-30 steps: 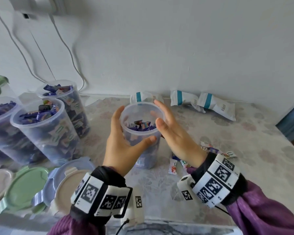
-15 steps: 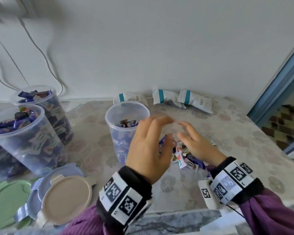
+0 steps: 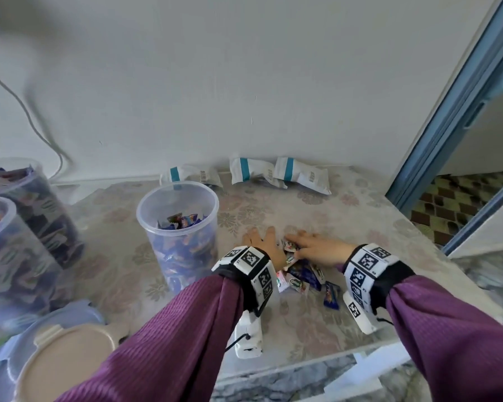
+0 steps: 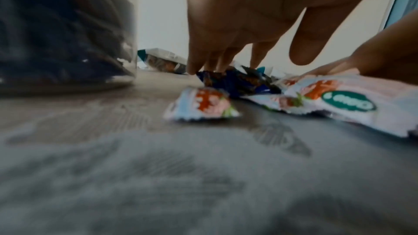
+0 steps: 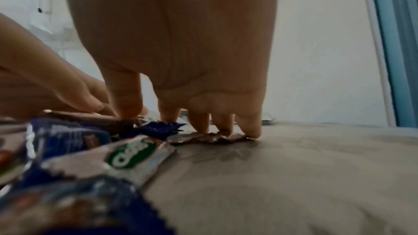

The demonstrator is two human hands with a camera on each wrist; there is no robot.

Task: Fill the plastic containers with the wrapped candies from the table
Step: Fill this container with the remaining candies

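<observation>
A clear plastic container point(image 3: 177, 227), partly filled with blue wrapped candies, stands left of my hands. A small pile of wrapped candies point(image 3: 301, 275) lies on the floral tablecloth point(image 3: 360, 221) to its right. My left hand point(image 3: 262, 242) lies over the pile's left side, its fingertips point(image 4: 192, 68) touching a blue candy point(image 4: 233, 81) behind a white-and-pink one point(image 4: 201, 106). My right hand point(image 3: 311, 244) lies over the right side, fingers point(image 5: 251, 128) pressing down on a flat silver wrapper point(image 5: 210, 138). Neither hand grips anything.
Two full containers point(image 3: 15, 245) stand at the far left, with loose lids point(image 3: 67, 361) in front of them. Three white packets with teal stripes point(image 3: 273, 172) lie against the wall. The table's front edge point(image 3: 317, 364) is near my wrists. A blue door frame point(image 3: 447, 117) is on the right.
Both hands have let go of the container's rim, moved right and dropped flat onto the candy pile. The head view has swung right and down.
</observation>
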